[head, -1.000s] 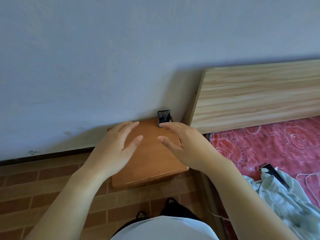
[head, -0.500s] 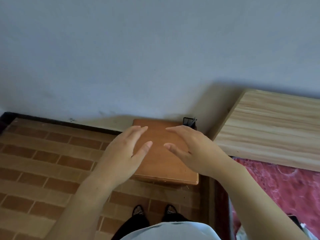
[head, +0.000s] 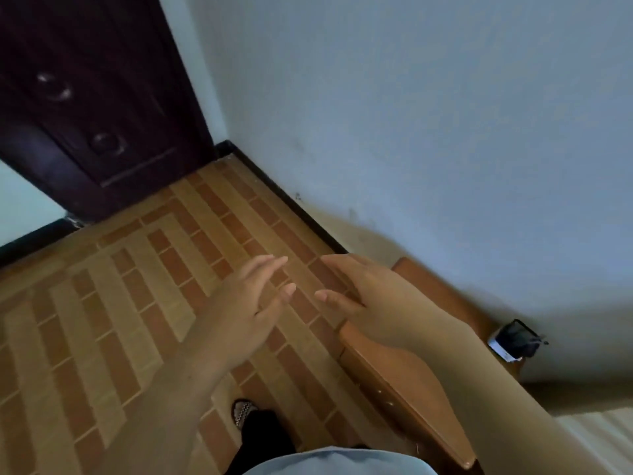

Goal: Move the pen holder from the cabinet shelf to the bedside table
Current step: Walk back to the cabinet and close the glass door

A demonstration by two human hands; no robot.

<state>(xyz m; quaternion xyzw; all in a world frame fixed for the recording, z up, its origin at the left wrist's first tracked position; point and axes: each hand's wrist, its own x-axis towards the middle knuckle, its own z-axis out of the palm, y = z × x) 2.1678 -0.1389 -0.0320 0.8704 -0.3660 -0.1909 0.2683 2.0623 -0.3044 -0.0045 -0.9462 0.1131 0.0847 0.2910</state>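
A small black mesh pen holder (head: 515, 339) stands on the far corner of the orange-brown bedside table (head: 407, 382), close to the wall. My left hand (head: 251, 303) floats over the brick-patterned floor with fingers spread and nothing in it. My right hand (head: 368, 298) is held beside it, over the table's left edge, fingers apart and empty. Both hands are well to the left of the pen holder and do not touch it. My right forearm hides much of the table top.
A dark wooden door (head: 92, 97) stands at the upper left. The pale wall (head: 428, 132) runs along the right, with a black skirting (head: 291, 207) at its foot. A light wooden headboard (head: 603, 437) shows at the lower right. My shoe (head: 244, 411) is on the floor below.
The view has swung left, away from the bed and toward the door. The table and pen holder have slid to the right of the frame. Both hands stay empty and spread.
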